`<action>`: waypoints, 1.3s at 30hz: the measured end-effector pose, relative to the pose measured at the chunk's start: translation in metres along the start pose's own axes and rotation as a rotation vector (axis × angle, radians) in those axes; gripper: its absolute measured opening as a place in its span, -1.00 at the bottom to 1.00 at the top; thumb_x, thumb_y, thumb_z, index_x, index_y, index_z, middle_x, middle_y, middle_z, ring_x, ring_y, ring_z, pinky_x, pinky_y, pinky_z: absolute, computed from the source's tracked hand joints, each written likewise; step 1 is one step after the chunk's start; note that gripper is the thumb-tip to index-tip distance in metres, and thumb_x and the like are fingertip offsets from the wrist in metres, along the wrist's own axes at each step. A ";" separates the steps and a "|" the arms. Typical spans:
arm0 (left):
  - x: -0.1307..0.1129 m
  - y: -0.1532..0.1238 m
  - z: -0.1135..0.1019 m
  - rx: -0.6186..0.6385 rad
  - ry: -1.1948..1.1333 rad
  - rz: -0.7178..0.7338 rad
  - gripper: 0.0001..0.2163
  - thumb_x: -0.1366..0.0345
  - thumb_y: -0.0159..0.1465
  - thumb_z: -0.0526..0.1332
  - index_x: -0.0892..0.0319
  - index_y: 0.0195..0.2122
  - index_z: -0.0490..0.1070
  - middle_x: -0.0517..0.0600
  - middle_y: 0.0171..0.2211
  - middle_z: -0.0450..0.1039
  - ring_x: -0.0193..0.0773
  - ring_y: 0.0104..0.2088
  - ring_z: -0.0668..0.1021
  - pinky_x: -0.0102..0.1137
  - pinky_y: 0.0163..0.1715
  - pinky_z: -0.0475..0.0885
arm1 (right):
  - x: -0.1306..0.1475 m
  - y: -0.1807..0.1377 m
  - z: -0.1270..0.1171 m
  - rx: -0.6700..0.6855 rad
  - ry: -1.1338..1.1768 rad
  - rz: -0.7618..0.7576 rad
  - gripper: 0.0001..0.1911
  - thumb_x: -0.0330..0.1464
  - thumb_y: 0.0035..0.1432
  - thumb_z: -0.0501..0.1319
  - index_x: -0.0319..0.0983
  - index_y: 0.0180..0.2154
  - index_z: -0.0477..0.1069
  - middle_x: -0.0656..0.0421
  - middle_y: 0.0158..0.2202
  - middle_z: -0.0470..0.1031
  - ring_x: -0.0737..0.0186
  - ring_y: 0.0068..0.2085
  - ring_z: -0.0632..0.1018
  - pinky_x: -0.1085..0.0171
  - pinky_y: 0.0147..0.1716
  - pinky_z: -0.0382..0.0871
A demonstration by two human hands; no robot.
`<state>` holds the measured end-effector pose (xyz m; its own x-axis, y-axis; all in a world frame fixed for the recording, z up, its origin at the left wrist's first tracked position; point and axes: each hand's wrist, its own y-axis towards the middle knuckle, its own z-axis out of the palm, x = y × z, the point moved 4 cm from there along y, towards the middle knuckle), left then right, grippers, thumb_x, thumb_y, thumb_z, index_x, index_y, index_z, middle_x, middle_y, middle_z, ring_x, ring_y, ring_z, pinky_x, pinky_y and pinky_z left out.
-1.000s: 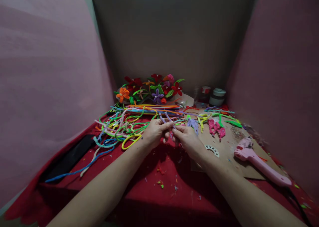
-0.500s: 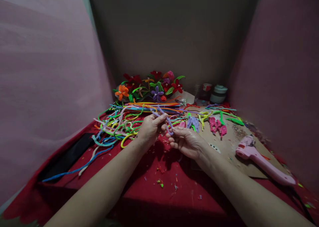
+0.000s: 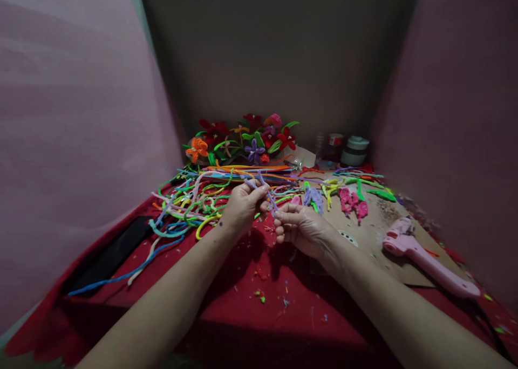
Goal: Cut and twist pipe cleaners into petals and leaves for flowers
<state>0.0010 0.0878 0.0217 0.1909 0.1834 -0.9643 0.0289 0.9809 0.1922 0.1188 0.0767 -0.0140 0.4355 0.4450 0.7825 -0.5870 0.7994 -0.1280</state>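
A light purple pipe cleaner (image 3: 271,198) is stretched between my two hands above the red cloth. My left hand (image 3: 244,204) pinches it between thumb and forefinger, with two purple ends poking out past the fingers. The lower end sits in the fingertips of my right hand (image 3: 300,227), which are closed on it. Behind my left hand lies a tangle of loose pipe cleaners (image 3: 194,196) in many colours. Just beyond my right hand is a fuzzy purple piece (image 3: 313,197) with green on it, resting near the cardboard's edge.
Pipe-cleaner flowers (image 3: 254,151) stand at the back. On the cardboard (image 3: 372,234) lie pink pieces (image 3: 354,203) and a pink glue gun (image 3: 429,258). A lidded container (image 3: 355,151) stands behind it. A black flat object (image 3: 109,255) lies at left. Scraps litter the red cloth (image 3: 259,326).
The lower part of the purple pipe cleaner, curved before, is now straighter between my hands. My right fingertips have shifted slightly to its end; my left hand has barely moved.
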 end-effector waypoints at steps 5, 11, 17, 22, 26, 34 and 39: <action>-0.004 -0.001 0.001 0.008 -0.019 -0.021 -0.84 0.26 0.08 0.24 0.21 -0.42 0.29 -0.18 -0.70 0.23 -0.51 -0.73 0.23 -0.58 -0.76 0.15 | 0.001 0.002 -0.003 -0.067 -0.055 -0.052 -0.85 -0.51 -0.15 0.31 -0.33 -0.49 0.33 0.20 -0.63 0.44 0.36 -0.65 0.45 0.35 -0.63 0.39; 0.002 -0.006 0.005 0.123 0.088 -0.171 -0.79 0.24 0.03 0.29 0.27 -0.41 0.35 -0.12 -0.64 0.31 -0.49 -0.69 0.32 -0.58 -0.74 0.20 | 0.007 0.002 -0.005 -0.154 -0.111 -0.125 -0.91 -0.52 -0.17 0.28 -0.37 -0.50 0.39 0.15 -0.61 0.45 0.37 -0.65 0.44 0.36 -0.65 0.38; 0.001 -0.006 0.002 0.077 0.260 -0.122 -0.81 0.23 0.12 0.22 0.29 -0.47 0.34 -0.13 -0.71 0.28 -0.50 -0.73 0.28 -0.58 -0.76 0.15 | 0.010 0.001 -0.007 -0.198 -0.114 -0.178 -0.81 -0.51 -0.22 0.29 -0.33 -0.42 0.39 0.19 -0.59 0.45 0.39 -0.64 0.42 0.34 -0.64 0.39; 0.000 -0.004 0.001 0.045 0.239 -0.072 -0.81 0.24 0.11 0.22 0.29 -0.46 0.35 -0.13 -0.71 0.29 -0.49 -0.74 0.28 -0.56 -0.74 0.16 | 0.011 -0.001 -0.004 -0.176 -0.151 -0.214 -0.78 -0.45 -0.27 0.34 -0.30 -0.46 0.38 0.22 -0.55 0.44 0.40 -0.61 0.41 0.35 -0.61 0.38; 0.002 -0.004 0.002 0.060 0.259 -0.052 -0.81 0.23 0.08 0.25 0.29 -0.45 0.37 -0.12 -0.69 0.31 -0.47 -0.70 0.31 -0.54 -0.69 0.21 | 0.012 -0.002 -0.001 -0.242 -0.345 -0.251 -0.85 -0.40 -0.22 0.32 -0.31 -0.57 0.37 0.26 -0.65 0.38 0.44 -0.66 0.35 0.40 -0.66 0.31; -0.001 -0.006 0.005 0.042 0.330 -0.058 -0.77 0.20 0.05 0.27 0.28 -0.55 0.37 -0.11 -0.72 0.30 -0.48 -0.73 0.29 -0.55 -0.73 0.18 | 0.011 -0.003 -0.002 -0.308 -0.698 -0.282 -0.85 -0.38 -0.01 0.14 -0.26 -0.58 0.36 0.23 -0.68 0.35 0.36 -0.67 0.36 0.36 -0.66 0.22; -0.001 -0.008 0.006 0.023 0.321 -0.072 -0.78 0.22 0.06 0.25 0.28 -0.58 0.36 -0.08 -0.73 0.33 -0.45 -0.76 0.32 -0.54 -0.76 0.21 | 0.015 -0.008 0.006 -0.302 -1.301 -0.579 -0.76 -0.42 0.11 0.02 -0.23 -0.59 0.26 0.17 -0.63 0.36 0.33 -0.58 0.34 0.33 -0.53 0.12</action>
<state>0.0067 0.0791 0.0221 -0.1310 0.1285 -0.9830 0.0537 0.9910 0.1224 0.1257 0.0741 0.0025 -0.4538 -0.5047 0.7344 -0.3135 0.8619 0.3986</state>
